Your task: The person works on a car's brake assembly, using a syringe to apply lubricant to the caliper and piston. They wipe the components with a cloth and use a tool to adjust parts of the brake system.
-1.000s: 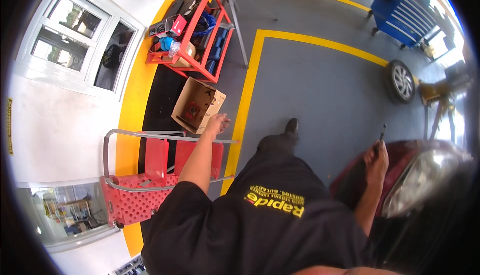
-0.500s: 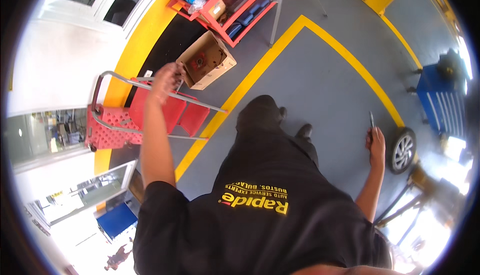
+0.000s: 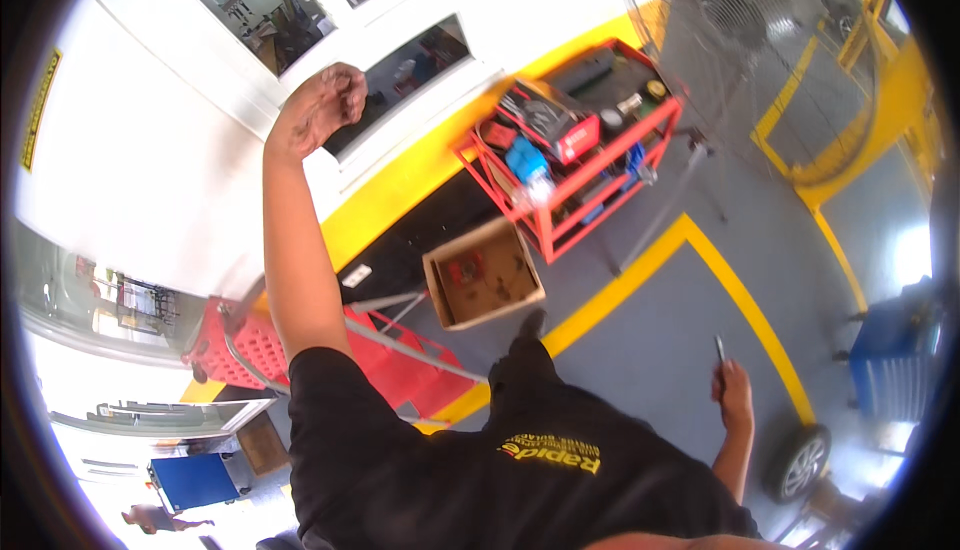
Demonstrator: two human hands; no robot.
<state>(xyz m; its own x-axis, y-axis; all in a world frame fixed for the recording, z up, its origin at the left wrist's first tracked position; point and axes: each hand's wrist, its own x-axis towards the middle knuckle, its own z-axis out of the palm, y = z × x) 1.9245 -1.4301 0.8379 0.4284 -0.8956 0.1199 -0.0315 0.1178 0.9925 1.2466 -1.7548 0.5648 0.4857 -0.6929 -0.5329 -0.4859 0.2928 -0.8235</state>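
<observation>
My left hand point(image 3: 322, 110) is raised at the end of a stretched arm, before the white wall and dark window. Its fingers are loosely curled and apart, and I see nothing in them. Low on my right side, my right hand point(image 3: 735, 395) is closed round a slim grey metal tool point(image 3: 719, 348) whose end sticks out past the fingers; its exact kind is too small to tell. On the floor ahead stands an open cardboard box point(image 3: 500, 314) with something reddish inside. Beyond it is a red tool cart point(image 3: 545, 235) bearing cases, a blue item and bottles.
A red seat or step with grey tube frame point(image 3: 420, 370) stands beside my left leg, near a red perforated panel point(image 3: 255, 352). A large fan point(image 3: 770, 40) is beyond the cart. Right are a car wheel point(image 3: 800, 463) and blue tool cabinet point(image 3: 890, 360). A person point(image 3: 160, 520) is far lower left.
My view has swung toward the wall and cart. My left hand has moved from near the cardboard box up to before the window. The right hand still grips the slim metal tool.
</observation>
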